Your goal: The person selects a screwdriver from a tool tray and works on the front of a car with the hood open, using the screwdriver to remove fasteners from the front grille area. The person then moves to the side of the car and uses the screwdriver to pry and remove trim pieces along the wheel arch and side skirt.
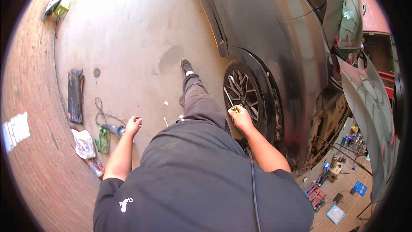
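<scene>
My right hand (240,120) grips a screwdriver (234,110) by its yellow-and-black handle, its long thin metal shaft pointing forward and up in front of the black car's front wheel (243,86). My left hand (133,126) hangs at my left side with its fingers curled; what they hold, if anything, is hidden. Beyond it on the concrete lie a corded power tool (116,131), a green pouch (102,140) and a white plastic bag (83,144).
A long dark case (75,96) lies beside the brick wall (30,167) on my left. The dark car body (274,38) runs along my right, with a loose bent panel (362,116) at its front. Scattered tools (316,197) lie on the ground beyond.
</scene>
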Motion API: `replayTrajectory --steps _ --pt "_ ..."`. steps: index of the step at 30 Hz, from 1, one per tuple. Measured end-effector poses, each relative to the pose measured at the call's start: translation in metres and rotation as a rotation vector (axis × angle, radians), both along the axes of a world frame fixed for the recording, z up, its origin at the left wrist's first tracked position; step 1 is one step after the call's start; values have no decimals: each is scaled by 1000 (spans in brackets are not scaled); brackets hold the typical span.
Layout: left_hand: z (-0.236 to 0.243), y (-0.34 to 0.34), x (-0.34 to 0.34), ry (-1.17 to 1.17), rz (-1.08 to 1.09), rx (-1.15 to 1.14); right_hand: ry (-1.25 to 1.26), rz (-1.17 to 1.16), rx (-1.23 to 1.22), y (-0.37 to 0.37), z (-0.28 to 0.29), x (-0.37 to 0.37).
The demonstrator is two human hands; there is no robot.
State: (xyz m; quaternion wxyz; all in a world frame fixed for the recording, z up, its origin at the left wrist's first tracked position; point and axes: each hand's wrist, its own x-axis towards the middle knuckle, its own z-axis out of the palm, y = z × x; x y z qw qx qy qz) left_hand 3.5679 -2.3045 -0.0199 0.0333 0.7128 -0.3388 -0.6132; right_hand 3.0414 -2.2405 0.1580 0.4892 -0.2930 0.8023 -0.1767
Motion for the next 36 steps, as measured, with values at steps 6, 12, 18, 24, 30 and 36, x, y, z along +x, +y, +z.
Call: replayTrajectory --steps 6,12,18,24,30,36 --pt "3 -144 -6 -112 17 22 -129 -24 178 -154 -85 -25" --pt "49 -350 -89 -50 -342 -74 -116 -153 63 -256 -57 -9" --pt "50 -522 -214 119 -898 -208 -363 -638 36 -257 -59 18" --pt "39 -587 -300 131 -1454 -201 -429 -1111 10 -246 -63 109" --pt "-3 -586 -356 135 -1711 -290 -469 -1334 -94 -258 -114 195" --pt "-78 -531 -407 254 -1713 -150 -795 -1544 -170 -276 -171 184"
